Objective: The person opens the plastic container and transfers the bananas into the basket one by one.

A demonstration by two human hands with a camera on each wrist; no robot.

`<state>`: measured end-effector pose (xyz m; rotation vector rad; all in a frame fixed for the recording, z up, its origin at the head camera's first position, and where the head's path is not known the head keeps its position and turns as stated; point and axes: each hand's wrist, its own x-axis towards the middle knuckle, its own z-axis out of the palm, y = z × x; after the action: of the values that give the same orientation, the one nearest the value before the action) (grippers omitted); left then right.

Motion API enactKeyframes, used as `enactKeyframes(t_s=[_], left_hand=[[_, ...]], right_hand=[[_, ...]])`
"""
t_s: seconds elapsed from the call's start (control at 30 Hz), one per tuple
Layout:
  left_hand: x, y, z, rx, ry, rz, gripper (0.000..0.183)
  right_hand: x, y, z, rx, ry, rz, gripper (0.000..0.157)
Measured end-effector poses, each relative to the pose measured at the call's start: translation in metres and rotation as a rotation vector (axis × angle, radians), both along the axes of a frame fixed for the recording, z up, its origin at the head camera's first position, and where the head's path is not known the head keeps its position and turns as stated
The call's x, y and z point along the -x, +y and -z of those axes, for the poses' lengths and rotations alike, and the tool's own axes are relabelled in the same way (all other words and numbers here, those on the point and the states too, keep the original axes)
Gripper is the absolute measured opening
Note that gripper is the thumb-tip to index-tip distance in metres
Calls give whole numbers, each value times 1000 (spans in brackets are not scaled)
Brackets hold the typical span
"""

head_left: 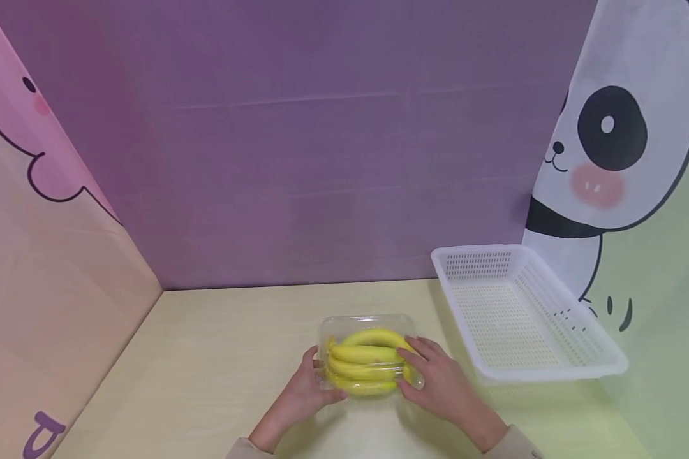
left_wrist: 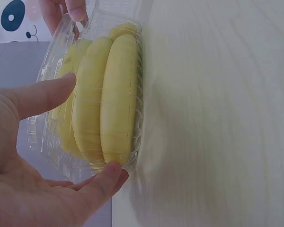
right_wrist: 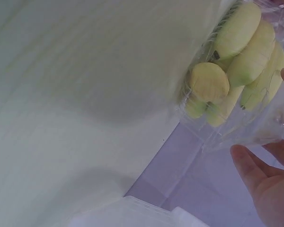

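Several yellow bananas (head_left: 367, 354) lie inside a clear plastic box (head_left: 367, 320) near the front middle of the table. My left hand (head_left: 301, 394) holds the box's left side. In the left wrist view, the left thumb (left_wrist: 47, 96) lies over the plastic and the fingertips (left_wrist: 114, 169) are at the lower edge by the banana ends. My right hand (head_left: 443, 387) spans the box's right end with spread, bent fingers. The right wrist view shows the banana tips (right_wrist: 244, 30) through the plastic, with the right fingertips (right_wrist: 240, 153) at the box's edge.
A white perforated plastic basket (head_left: 502, 328) stands at the right of the pale wooden table (head_left: 224, 357). Behind the table is a purple backdrop (head_left: 321, 159). Printed panels close off both sides, a panda (head_left: 608, 191) on the right one.
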<state>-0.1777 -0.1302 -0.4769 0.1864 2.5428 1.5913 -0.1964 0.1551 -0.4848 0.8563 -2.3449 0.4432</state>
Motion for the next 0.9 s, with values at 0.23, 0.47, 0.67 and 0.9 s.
enactKeyframes(t_s=[0.23, 0.47, 0.67, 0.9], left_hand=[[0, -1, -1, -14, -10, 4, 108], [0, -4, 2, -25, -18, 22, 110], [0, -4, 2, -36, -16, 24, 108], [0, -4, 2, -33, -21, 13, 108]], right_hand=[[1, 1, -5, 22, -20, -31, 47], [1, 1, -10, 24, -76, -13, 44], [0, 2, -12, 30, -115, -8, 43], [1, 2, -11, 31, -108, -17, 42]])
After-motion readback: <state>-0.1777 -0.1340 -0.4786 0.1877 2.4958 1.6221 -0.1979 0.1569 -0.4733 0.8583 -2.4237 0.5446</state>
